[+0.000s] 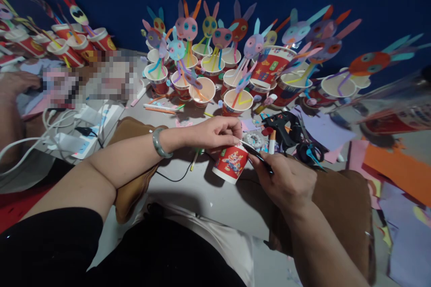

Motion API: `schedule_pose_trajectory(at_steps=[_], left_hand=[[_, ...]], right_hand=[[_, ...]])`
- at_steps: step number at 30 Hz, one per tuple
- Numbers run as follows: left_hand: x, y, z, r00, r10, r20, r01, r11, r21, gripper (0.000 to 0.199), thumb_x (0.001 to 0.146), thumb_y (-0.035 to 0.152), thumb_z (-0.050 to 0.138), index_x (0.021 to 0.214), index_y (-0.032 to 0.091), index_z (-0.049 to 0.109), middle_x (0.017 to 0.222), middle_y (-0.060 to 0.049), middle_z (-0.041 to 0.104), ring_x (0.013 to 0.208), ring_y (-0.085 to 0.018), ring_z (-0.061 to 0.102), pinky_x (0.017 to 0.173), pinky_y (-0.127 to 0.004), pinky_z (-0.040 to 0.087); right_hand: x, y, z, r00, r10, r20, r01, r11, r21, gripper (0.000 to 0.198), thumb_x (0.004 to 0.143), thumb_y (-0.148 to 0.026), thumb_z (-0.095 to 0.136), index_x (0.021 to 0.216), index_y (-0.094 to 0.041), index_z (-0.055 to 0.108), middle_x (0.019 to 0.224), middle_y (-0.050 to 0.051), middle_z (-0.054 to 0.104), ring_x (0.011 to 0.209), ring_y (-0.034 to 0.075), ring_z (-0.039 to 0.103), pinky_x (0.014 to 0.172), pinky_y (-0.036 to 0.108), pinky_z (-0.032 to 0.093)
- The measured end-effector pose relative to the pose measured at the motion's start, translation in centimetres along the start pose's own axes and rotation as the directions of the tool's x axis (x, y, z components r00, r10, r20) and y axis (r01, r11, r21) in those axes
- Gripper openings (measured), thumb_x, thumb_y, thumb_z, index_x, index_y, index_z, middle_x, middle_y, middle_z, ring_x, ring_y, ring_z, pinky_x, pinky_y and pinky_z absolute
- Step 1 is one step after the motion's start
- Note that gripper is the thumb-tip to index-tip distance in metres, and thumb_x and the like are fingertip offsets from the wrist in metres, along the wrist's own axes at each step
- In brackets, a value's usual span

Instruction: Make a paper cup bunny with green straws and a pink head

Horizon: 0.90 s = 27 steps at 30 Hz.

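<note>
A red paper cup point(232, 164) with a printed cartoon figure and a white lower band is tilted above the table, close in front of me. My left hand point(220, 132) holds its upper edge, fingers curled and pressed together. In my closed right hand point(286, 179) is a slim black tool point(257, 157) whose pale tip meets the cup's upper edge. My fingers cover much of the tool, so its exact kind is unclear. Just beyond the hands lie a clear roll of tape point(254, 140) and a black glue gun point(283, 126).
Several cups with long-eared paper faces point(204, 92) crowd the back. Scissors point(310, 148) and coloured paper point(397, 170) lie right. Brown cushions point(336, 215) flank the work area. Left are a power strip point(96, 128), white cables point(25, 143) and another person's hand point(20, 83).
</note>
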State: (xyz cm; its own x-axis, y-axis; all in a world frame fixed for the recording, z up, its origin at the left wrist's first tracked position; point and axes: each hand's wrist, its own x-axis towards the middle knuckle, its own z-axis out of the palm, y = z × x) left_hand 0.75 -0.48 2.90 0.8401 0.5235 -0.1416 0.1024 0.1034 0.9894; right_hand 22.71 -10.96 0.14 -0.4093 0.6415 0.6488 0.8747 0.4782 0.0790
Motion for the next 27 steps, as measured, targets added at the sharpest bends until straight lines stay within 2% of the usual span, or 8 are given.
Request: schedule_pose_trajectory(at_steps=[8,11,14,16,21,27], left_hand=[[0.02,-0.04,0.02,1.0,0.001,0.001,-0.001,1.0,-0.02,0.009,0.09,0.018,0.061,0.094,0.015,0.052,0.061,0.008,0.054,0.041,-0.004,0.048,0.041,-0.017,0.037],[0.03,-0.18,0.13,1.0,0.016,-0.008,-0.017,0.999,-0.038,0.009,0.091,0.019,0.061,0.094,0.015,0.053,0.061,0.008,0.054,0.041,-0.004,0.048,0.042,-0.018,0.037],[0.07,-0.19,0.29,0.999,0.04,-0.027,-0.041,0.998,-0.052,0.007,0.092,0.018,0.058,0.091,0.016,0.052,0.063,0.008,0.054,0.041,-0.004,0.048,0.042,-0.018,0.038],[0.09,-0.17,0.38,0.999,0.049,-0.023,-0.051,0.997,-0.054,0.007,0.093,0.018,0.057,0.09,0.016,0.051,0.064,0.008,0.054,0.041,-0.004,0.049,0.042,-0.018,0.039],[0.12,-0.19,0.37,0.998,0.067,-0.011,-0.068,0.998,-0.015,0.009,0.094,0.02,0.056,0.09,0.016,0.05,0.06,0.008,0.053,0.044,-0.004,0.051,0.045,-0.017,0.04],[0.37,-0.49,0.03,0.987,0.127,-0.102,-0.127,0.992,0.015,0.01,0.097,0.024,0.054,0.091,0.017,0.05,0.059,0.007,0.055,0.044,-0.005,0.053,0.045,-0.017,0.039]], right_hand=[[0.15,0.12,0.16,0.998,-0.011,-0.058,0.012,1.0,0.019,0.015,0.09,-0.03,0.072,0.082,-0.019,0.065,0.056,-0.002,0.061,0.047,0.011,0.05,0.048,0.026,0.033],[0.07,0.04,0.31,0.994,0.094,-0.048,-0.086,0.986,0.14,0.013,0.09,-0.03,0.07,0.084,-0.019,0.065,0.06,-0.001,0.065,0.047,0.01,0.053,0.048,0.024,0.037],[0.08,-0.14,0.46,0.968,0.251,-0.002,-0.239,0.924,0.3,0.014,0.091,-0.032,0.069,0.083,-0.021,0.065,0.058,-0.003,0.064,0.043,0.01,0.053,0.044,0.022,0.039],[0.19,-0.21,0.49,0.952,0.305,0.019,-0.289,0.882,0.373,0.016,0.09,-0.032,0.069,0.08,-0.021,0.063,0.055,-0.004,0.061,0.041,0.009,0.052,0.042,0.022,0.038],[0.45,-0.09,0.24,0.931,0.354,0.086,-0.356,0.836,0.418,0.02,0.088,-0.034,0.07,0.074,-0.022,0.061,0.054,-0.004,0.061,0.042,0.01,0.052,0.043,0.022,0.04],[0.33,-0.24,0.16,0.934,0.343,0.103,-0.353,0.837,0.418,0.02,0.087,-0.036,0.071,0.077,-0.021,0.064,0.053,-0.004,0.06,0.04,0.009,0.05,0.041,0.021,0.039]])
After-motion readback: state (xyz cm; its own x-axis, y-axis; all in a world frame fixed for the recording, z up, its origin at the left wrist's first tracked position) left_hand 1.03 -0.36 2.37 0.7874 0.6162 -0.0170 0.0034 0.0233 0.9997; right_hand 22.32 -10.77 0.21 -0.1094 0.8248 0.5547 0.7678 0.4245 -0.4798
